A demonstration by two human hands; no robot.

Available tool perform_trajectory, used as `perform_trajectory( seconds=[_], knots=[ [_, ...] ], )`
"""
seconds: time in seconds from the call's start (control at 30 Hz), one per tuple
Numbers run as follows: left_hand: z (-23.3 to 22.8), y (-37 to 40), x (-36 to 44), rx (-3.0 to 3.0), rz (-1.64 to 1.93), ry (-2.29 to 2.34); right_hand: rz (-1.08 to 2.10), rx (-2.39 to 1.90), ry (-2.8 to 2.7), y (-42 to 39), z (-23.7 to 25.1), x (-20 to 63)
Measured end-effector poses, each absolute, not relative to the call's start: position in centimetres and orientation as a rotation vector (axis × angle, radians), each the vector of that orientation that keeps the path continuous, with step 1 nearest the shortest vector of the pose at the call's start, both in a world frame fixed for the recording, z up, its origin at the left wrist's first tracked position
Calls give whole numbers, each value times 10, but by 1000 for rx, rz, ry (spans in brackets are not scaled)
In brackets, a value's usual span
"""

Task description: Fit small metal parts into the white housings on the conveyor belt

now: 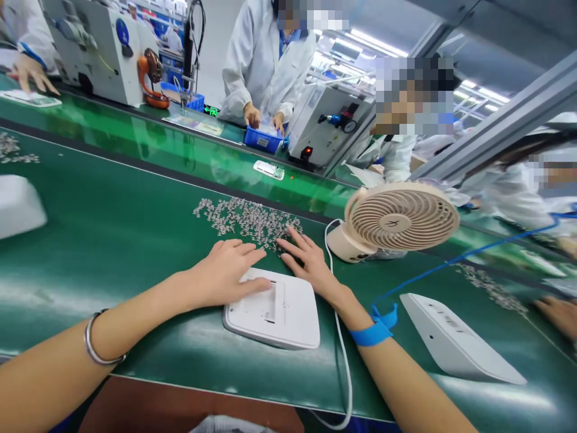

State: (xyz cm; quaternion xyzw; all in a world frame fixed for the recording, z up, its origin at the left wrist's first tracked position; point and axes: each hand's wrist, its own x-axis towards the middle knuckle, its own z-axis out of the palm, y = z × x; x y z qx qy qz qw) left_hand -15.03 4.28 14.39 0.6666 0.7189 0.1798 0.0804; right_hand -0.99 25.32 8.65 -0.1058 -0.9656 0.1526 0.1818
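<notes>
So the white plastic box (295, 313) was lying on the green table (112, 222) right in front of the person, with no writing on it that I could read. The left hand (228, 270) rested on its upper left part, thumb laid out across the top and well apart from the loosely straight fingers, not wrapped around anything. The right hand (311, 264) had its fingers spread at the edge of a pile of tiny metal bits (246, 219); couldn't tell if it had pinched one. Just beyond that hand stood a beige fan (419, 219) with a dark logo (393, 223) on the hub, not legible to me. Farther back, a blue tray (264, 139) carried a pale label (262, 142), too small to read, and a green sign (211, 110) glowed nearby.
</notes>
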Motion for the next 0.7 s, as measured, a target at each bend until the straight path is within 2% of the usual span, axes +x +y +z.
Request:
perform_trajectory(
  seconds=[0.27, 0.5, 0.7],
  knots=[
    [136, 43, -138, 1979, 422, 2090, 502, -394, -2365, 260, 89, -9],
    [125, 46, -146, 1856, 503, 1965, 249, -330, -2445, 258, 81, -6],
    [127, 61, -152, 1787, 426, 1949, 290, -327, -2444, 260, 79, -9]
  ],
)
